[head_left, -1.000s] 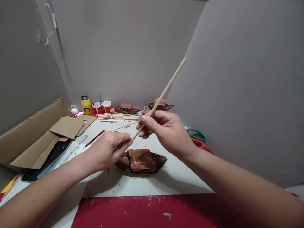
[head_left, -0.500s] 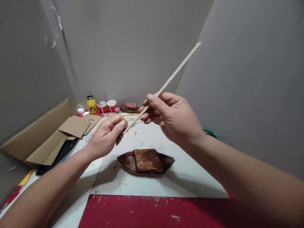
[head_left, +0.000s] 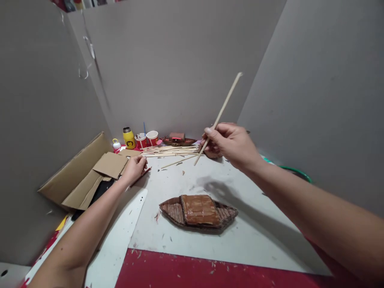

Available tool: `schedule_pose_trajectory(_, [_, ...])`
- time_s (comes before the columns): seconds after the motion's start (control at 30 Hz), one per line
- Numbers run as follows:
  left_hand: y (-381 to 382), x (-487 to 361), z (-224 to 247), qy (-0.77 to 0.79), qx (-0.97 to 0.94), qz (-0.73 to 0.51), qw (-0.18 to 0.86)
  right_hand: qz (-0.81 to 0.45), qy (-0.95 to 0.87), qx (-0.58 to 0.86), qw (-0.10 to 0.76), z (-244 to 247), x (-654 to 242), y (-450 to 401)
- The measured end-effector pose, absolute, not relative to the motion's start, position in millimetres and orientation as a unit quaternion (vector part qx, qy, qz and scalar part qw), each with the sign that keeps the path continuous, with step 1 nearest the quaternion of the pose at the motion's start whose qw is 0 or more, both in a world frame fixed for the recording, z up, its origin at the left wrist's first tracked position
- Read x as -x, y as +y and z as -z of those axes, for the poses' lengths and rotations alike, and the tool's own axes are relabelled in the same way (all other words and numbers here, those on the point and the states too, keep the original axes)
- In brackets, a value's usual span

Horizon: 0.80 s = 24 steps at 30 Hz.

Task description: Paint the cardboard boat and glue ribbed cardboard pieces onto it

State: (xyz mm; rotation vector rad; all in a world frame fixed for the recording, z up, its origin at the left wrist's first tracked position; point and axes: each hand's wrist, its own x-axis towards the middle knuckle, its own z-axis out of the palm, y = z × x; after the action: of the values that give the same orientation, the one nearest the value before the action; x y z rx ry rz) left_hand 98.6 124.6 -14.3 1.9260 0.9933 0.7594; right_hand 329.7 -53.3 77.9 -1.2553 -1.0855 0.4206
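A pale, thin wooden stick [head_left: 225,101] slants up from my right hand [head_left: 232,144], pinched between thumb and fingers. Its lower end points down toward the table. On the left, my left hand [head_left: 135,170] is low over the white sheet with its fingers curled together; what they hold, if anything, is hidden. Beside and partly under that hand is a thin reddish-brown stick or pencil [head_left: 144,174]; whether the hand touches it I cannot tell. In front of me sits a brown model boat [head_left: 200,210] with a glossy ribbed canopy, apart from both hands.
Several pale sticks [head_left: 171,150] lie at the back, before a second model boat [head_left: 177,138]. Two paper cups [head_left: 152,138] and a yellow bottle [head_left: 129,139] stand left of it. Cardboard pieces [head_left: 111,165] are stacked at left. Shavings dot the white sheet [head_left: 180,244]. Grey walls enclose the table.
My left hand has let go of the stick's lower end and moved left toward the cardboard. My right hand still holds the stick, now steeper. The view has shifted, showing more behind.
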Motion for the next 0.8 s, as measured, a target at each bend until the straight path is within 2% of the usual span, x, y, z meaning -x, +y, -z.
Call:
schedule_pose_trajectory(0.23, [132,-96,19,0.449,-0.817,-0.238,0.274,-0.233,-0.434,0.578,0.651,-48,-365,-17])
schedule_pose_trajectory(0.47, [122,-141,9,0.408,-0.895,-0.110,0.142,-0.300,-0.400,0.604,0.621,-27,-391,6])
schedule_pose_trajectory(0.8, [142,-191,27,0.369,-0.924,0.000,0.099,-0.341,-0.391,0.656,0.548,3,-398,19])
